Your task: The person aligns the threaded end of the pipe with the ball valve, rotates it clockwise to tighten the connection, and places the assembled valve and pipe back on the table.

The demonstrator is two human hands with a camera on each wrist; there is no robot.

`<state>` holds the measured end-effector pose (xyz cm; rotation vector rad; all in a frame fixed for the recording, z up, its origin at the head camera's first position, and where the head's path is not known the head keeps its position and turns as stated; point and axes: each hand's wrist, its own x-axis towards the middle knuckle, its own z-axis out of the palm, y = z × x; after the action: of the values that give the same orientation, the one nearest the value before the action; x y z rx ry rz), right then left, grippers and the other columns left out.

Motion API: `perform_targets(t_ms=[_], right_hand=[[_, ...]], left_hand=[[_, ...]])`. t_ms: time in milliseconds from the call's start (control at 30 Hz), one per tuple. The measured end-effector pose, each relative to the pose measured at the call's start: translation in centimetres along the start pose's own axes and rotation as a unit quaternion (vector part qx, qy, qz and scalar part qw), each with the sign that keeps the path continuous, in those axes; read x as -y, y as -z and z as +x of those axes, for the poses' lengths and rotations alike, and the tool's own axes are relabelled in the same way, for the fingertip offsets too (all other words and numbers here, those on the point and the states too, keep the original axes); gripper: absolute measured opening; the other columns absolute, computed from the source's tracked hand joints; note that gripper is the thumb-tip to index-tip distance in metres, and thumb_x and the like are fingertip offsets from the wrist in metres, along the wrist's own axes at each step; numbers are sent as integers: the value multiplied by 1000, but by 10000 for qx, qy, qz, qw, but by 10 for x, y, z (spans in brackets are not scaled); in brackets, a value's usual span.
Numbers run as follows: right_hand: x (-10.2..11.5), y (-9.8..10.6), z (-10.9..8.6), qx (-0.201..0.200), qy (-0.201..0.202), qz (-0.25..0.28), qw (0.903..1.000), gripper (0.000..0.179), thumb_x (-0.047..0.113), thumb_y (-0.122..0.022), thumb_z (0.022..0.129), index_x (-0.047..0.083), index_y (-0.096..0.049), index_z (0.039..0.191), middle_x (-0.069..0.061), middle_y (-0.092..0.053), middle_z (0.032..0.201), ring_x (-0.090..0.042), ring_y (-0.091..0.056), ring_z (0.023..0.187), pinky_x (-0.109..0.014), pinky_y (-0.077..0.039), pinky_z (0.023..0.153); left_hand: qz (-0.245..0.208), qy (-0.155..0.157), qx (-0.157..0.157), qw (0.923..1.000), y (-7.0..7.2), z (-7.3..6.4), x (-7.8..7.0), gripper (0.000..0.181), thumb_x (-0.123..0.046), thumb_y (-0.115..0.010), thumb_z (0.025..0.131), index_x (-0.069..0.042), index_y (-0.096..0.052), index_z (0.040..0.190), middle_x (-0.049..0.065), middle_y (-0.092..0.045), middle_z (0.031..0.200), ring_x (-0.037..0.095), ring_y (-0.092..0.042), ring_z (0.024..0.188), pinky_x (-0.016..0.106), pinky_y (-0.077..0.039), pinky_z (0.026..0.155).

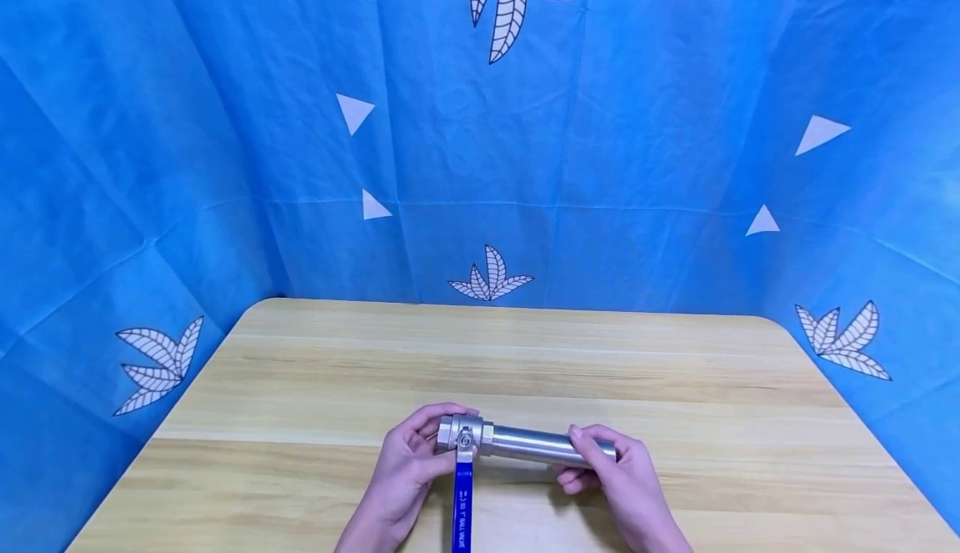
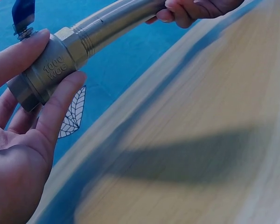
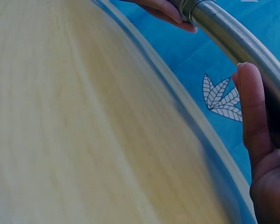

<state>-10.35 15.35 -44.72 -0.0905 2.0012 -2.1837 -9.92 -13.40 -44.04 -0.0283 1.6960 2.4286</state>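
Note:
A metal ball valve (image 1: 472, 426) with a long blue lever handle (image 1: 463, 503) is joined to a steel pipe (image 1: 532, 444); the pipe's threads show at the joint in the left wrist view. My left hand (image 1: 401, 470) grips the valve body (image 2: 56, 67), thumb and fingers around it. Over at the pipe's far end, my right hand (image 1: 618, 474) holds the tube between thumb and fingers. Valve and pipe are held above the table, the pipe pointing right and the lever toward me. In the right wrist view the right hand (image 3: 266, 140) lies along the pipe (image 3: 238, 35).
Below the hands is a light wooden table (image 1: 322, 369) with rounded far corners. Blue cloth (image 1: 480, 136) printed with white leaves and triangles hangs behind it and on both sides. Shadows of the hands fall on the tabletop.

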Motion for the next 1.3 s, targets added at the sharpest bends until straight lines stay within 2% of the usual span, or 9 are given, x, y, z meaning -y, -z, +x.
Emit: perform_targets(t_ms=[167,267,333,600,733,900,1100,1200,1300], right_hand=[[1,1,-2,269,-11,-94,9996,23,14,-65,107,-4,-70,119,-13,-81,92,-19,-78,75,-35,-69,73],[2,2,-2,502,-38,-190,9986,38,7,-74,99,-7,-62,131,-10,-80,98,-20,-78,81,-35,-68,76],[2,1,-3,526,-52,-296,9982,48,4,-80,92,-6,-59,133,-9,-78,100,-21,-77,81,-35,-68,77],[2,-2,-4,-399,352,-1081,9927,48,4,-94,75,3,-75,119,-1,-77,113,-18,-73,99,-25,-60,88],[2,-1,-4,-526,656,-1195,9893,47,2,-95,73,3,-77,117,-1,-76,113,-17,-73,99,-24,-61,88],[1,1,-4,-341,791,-1015,9911,52,-1,-93,74,1,-74,122,-3,-77,113,-16,-73,99,-24,-61,88],[0,5,-5,114,866,-516,9948,60,-9,-89,73,-9,-67,128,0,-75,116,-12,-72,103,-23,-62,92],[0,6,-5,148,859,-493,9950,54,-9,-88,72,-7,-69,123,0,-75,114,-13,-72,102,-25,-63,90],[0,6,-5,4,738,-528,9959,51,-9,-88,72,-6,-71,120,0,-76,111,-14,-72,100,-26,-63,87]], left_hand=[[-120,-10,-67,9999,1,1,1,57,12,-79,80,-2,-67,133,7,-77,131,24,-72,124,34,-62,104],[-125,8,-204,9997,2,0,2,57,11,-79,80,-2,-67,134,6,-77,131,24,-72,122,33,-63,100],[-124,35,-273,9995,2,0,2,57,10,-79,81,-3,-68,134,6,-77,131,24,-72,122,33,-64,99],[-202,126,-254,9994,2,0,2,57,10,-78,81,-4,-67,135,8,-76,134,23,-72,124,34,-64,99],[-230,130,-243,9994,2,0,1,57,9,-78,82,-5,-67,135,6,-76,134,23,-71,125,33,-64,98],[-261,159,-220,9993,2,0,0,57,9,-77,83,-5,-66,137,6,-76,135,23,-71,125,33,-64,98],[-234,155,-179,9994,4,-1,1,59,9,-75,84,-4,-63,140,5,-75,135,22,-74,118,29,-64,90],[-232,147,-181,9995,4,0,1,59,9,-75,83,-4,-63,140,6,-75,135,23,-74,117,30,-65,90],[-253,180,-167,9994,4,0,2,59,9,-76,83,-4,-64,139,6,-75,134,23,-74,118,33,-65,93]])
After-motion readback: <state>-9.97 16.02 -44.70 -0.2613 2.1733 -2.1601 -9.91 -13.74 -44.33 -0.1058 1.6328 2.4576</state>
